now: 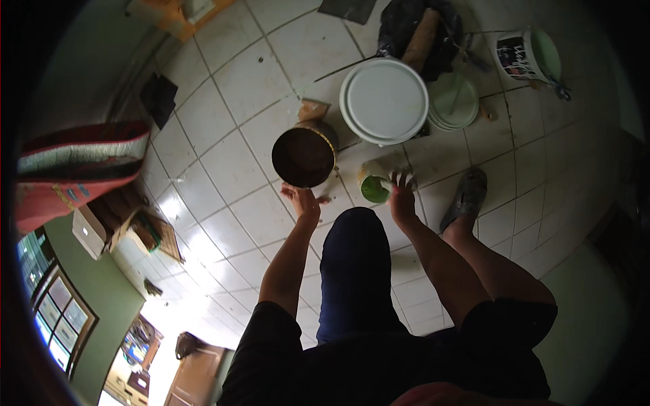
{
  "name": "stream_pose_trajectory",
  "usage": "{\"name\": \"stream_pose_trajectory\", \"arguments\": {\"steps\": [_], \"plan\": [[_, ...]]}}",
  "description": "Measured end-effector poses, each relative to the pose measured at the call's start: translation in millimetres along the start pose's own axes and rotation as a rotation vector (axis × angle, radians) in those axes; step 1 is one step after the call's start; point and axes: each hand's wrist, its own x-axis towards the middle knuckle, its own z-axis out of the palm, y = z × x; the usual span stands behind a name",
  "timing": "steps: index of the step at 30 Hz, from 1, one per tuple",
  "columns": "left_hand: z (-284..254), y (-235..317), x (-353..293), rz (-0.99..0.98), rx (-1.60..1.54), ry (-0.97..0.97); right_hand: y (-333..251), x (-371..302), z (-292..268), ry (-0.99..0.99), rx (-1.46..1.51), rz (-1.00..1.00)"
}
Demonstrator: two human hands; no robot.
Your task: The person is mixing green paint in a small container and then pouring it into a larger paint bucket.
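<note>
My left hand (302,200) is at the near rim of a round can (330,133) with a dark brown inside. Its fingers are spread, with the thumb pointing right; whether they touch the can is hard to tell. At the right side of a smaller pale can (380,168), holding green paint (374,189), is my right hand (403,197). Its fingers are stretched and apart, the thumb side close to the rim. A pale smear by that thumb is too blurred to name.
Beyond the cans stand a white lidded bucket (384,100), a pale green lid (453,101) and a black bag (399,27). A white bucket (531,57) with green inside stands far right. At left are a red-edged sack (81,169) and a dark flat piece (158,100) on the tiled floor (237,88).
</note>
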Motion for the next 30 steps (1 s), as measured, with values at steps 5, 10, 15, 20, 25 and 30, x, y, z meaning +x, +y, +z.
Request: {"name": "stream_pose_trajectory", "arguments": {"steps": [5, 10, 15, 20, 25, 30], "plan": [[26, -13, 21, -0.055, 0.61, -0.039, 5, 4, 7, -0.004, 0.09, 0.047], [19, -27, 13, -0.023, 0.666, 0.128, -4, 0, -3, -0.097, 0.126, 0.036], [3, 6, 6, -0.029, 0.467, 0.037, 36, -12, 19, 0.244, 0.385, 0.116], [3, -7, 5, -0.052, 0.451, 0.106, 84, 2, -48, 0.608, 0.461, 0.351], [-1, -11, 1, -0.073, 0.355, 0.024, 47, 9, -197, 0.687, 0.644, 0.089], [-9, -1, -3, -0.088, 0.315, 0.016, -40, 55, -255, -0.101, 0.771, -0.326]]}}
